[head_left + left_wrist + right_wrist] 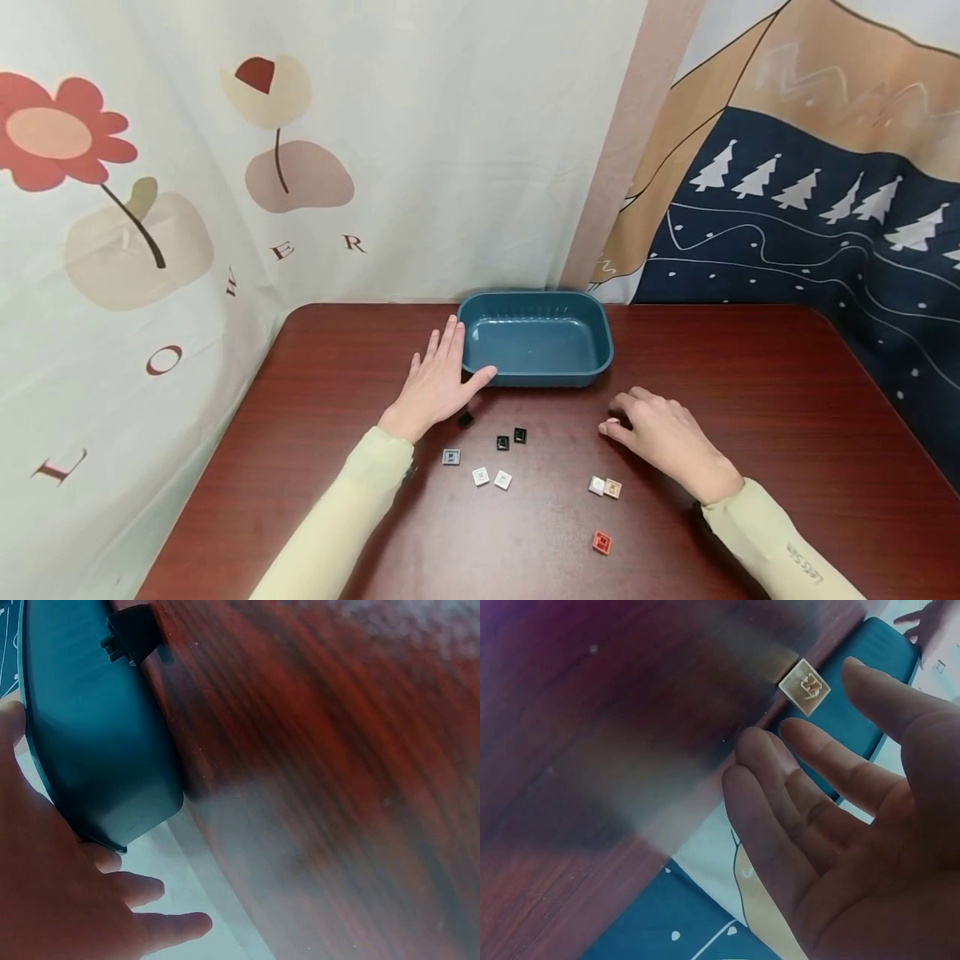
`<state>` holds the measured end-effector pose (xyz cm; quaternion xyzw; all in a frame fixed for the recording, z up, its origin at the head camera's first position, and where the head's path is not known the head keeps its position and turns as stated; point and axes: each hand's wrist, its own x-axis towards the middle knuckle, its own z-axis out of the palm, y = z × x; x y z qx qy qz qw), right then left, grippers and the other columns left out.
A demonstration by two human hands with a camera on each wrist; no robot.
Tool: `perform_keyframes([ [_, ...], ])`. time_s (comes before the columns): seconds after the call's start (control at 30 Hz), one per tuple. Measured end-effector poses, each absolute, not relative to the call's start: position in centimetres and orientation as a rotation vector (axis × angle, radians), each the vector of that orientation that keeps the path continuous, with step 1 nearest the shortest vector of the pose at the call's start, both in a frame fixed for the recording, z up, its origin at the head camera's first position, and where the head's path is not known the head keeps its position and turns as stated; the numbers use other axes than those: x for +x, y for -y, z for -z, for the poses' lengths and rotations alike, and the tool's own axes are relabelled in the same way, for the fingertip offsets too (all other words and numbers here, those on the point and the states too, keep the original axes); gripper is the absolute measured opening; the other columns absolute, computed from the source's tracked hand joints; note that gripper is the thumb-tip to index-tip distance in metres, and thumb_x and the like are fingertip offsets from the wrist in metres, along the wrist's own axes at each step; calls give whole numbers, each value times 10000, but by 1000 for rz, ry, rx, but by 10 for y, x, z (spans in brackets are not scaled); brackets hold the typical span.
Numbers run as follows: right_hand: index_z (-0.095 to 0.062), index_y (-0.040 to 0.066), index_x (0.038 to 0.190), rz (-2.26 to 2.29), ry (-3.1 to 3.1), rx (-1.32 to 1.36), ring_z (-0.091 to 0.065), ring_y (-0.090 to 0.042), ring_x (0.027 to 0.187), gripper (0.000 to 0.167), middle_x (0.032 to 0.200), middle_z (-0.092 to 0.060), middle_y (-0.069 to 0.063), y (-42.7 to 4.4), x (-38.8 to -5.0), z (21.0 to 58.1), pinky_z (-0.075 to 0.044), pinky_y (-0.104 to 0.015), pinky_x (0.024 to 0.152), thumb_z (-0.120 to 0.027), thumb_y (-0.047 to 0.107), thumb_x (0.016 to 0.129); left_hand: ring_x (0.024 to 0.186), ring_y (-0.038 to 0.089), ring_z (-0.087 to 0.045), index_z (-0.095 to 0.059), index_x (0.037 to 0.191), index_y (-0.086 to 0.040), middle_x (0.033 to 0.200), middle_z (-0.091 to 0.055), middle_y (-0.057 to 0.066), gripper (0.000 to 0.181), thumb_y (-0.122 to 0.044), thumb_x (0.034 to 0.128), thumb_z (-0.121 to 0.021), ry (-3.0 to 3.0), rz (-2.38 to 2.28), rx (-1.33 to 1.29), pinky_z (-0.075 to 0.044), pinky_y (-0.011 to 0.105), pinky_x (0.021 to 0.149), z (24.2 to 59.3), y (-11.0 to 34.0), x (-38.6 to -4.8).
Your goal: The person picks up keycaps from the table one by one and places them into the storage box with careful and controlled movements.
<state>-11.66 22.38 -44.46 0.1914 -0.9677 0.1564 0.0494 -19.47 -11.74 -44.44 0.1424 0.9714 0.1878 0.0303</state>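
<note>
In the head view, my left hand lies along the left side of a blue plastic basin, fingers straight and thumb over its near corner. The left wrist view shows the fingers at the basin's wall and a black keycap on the table beside it. To the right of the basin, my right hand hovers low over the table, its fingers loosely bent. A beige keycap lies hollow side up between its thumb and index fingertips in the right wrist view, with gaps visible on both sides.
On the brown table lie black keycaps, a grey-blue keycap and white keycaps at centre left. Nearer the right arm are a white keycap, a tan keycap and a red keycap. A printed curtain hangs behind.
</note>
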Motion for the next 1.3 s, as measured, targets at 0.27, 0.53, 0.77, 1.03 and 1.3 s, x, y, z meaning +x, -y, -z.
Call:
perform_keyframes([
  [0.27,-744,138,910,-462,2957,599,-589,-113,667,148,829,-625,38,-223,-115,445,-504,-354,586,-856,219,856,1581,377,-107,-84,1670,-79,1744,-14,68,1032,-782,972,-377,-2988,-581,436,-208,688,1179,446,117,-195],
  [0.53,-716,148,870,-451,2912,705,-566,-97,674,134,783,-583,56,-224,-117,446,-516,-331,596,-834,86,857,1578,392,-112,-77,1669,-76,1744,1,63,1026,-771,979,-384,-2982,-591,436,-212,688,1177,445,117,-196],
  [0.77,-734,88,916,-460,2887,750,-616,-134,727,105,840,-639,10,-225,-118,444,-559,-358,653,-793,17,866,1578,394,-106,-70,1668,-76,1744,14,60,1023,-766,982,-386,-2974,-597,431,-214,687,1177,445,119,-195],
  [1.03,-755,69,1009,-536,2878,657,-642,-143,786,104,937,-683,-15,-227,-118,437,-582,-381,714,-766,48,907,1579,390,-103,-67,1670,-83,1745,10,60,1032,-780,975,-377,-2972,-607,424,-215,689,1176,446,120,-195],
  [1.3,-756,48,1095,-630,2695,605,-707,-224,875,179,1018,-716,-61,-224,-124,426,-600,-449,735,-770,91,922,1581,383,-99,-61,1670,-85,1742,43,34,1029,-777,978,-376,-2969,-593,436,-208,672,1187,445,118,-195],
])
